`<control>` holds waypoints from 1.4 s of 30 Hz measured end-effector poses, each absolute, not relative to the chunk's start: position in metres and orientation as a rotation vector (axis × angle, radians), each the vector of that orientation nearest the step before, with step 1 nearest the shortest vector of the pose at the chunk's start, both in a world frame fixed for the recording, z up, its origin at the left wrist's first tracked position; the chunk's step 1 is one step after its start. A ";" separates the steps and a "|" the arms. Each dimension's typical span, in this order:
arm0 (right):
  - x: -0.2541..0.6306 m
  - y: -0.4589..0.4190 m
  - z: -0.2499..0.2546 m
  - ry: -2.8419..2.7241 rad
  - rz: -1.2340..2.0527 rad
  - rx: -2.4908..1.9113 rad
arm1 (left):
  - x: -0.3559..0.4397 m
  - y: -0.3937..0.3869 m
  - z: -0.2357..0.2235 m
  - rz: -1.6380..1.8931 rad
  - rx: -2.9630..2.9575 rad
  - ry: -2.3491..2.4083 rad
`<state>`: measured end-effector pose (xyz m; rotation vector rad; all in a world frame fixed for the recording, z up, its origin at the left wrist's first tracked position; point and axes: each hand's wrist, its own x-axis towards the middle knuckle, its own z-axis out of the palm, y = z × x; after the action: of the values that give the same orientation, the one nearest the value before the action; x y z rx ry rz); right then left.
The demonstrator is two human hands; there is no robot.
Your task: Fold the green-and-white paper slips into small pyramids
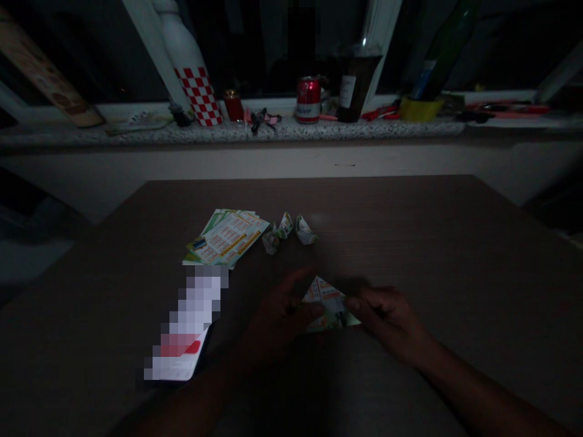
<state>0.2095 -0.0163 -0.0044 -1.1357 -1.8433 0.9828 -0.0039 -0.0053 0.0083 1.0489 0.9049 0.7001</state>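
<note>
A small printed sheet of paper (334, 303), folded to a point at the top, is held low over the table between my hands. My left hand (286, 312) grips its left side, thumb lying across the front. At the right edge my right hand (382, 312) pinches the paper between thumb and fingers. Just beyond are several small folded paper pieces (305, 230), standing close together. To their left lies a fanned stack of printed cards (232, 237) with calendar-like grids. The fingers behind the sheet are partly hidden, and the light is dim.
A phone with a lit, blurred screen (184, 355) lies on the brown table (387, 212) by my left forearm. Along the stone windowsill (282, 130) stand a checkered white bottle (195, 85), a red can (308, 100), a dark cup (357, 88) and a green bottle (441, 51).
</note>
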 end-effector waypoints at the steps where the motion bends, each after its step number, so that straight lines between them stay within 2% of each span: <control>1: 0.210 -0.016 -0.006 -1.833 0.994 -1.108 | -0.005 -0.005 0.009 0.708 1.042 0.892; 7: 0.207 -0.010 -0.005 -1.738 0.969 -1.044 | -0.008 -0.002 0.006 0.741 0.967 0.771; 15: 0.202 -0.009 -0.003 -1.902 0.914 -0.802 | -0.007 -0.002 0.005 0.622 1.031 0.716; 21: 0.203 -0.011 -0.003 -1.798 1.046 -1.019 | -0.009 -0.004 0.003 0.720 1.375 0.854; 29: 0.203 -0.008 -0.006 -1.748 1.108 -1.047 | -0.016 -0.002 0.008 0.798 1.994 0.951; 36: 0.212 -0.010 -0.009 -1.717 1.000 -0.965 | -0.017 -0.001 0.010 1.020 2.047 1.207; 42: 0.207 -0.011 -0.003 -1.829 0.726 -0.880 | -0.019 -0.003 0.008 1.050 2.005 1.381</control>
<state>0.2074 -0.0111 -0.0027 -0.8796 -1.8285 0.7255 -0.0189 -0.0031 0.0079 2.0052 1.3807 1.0497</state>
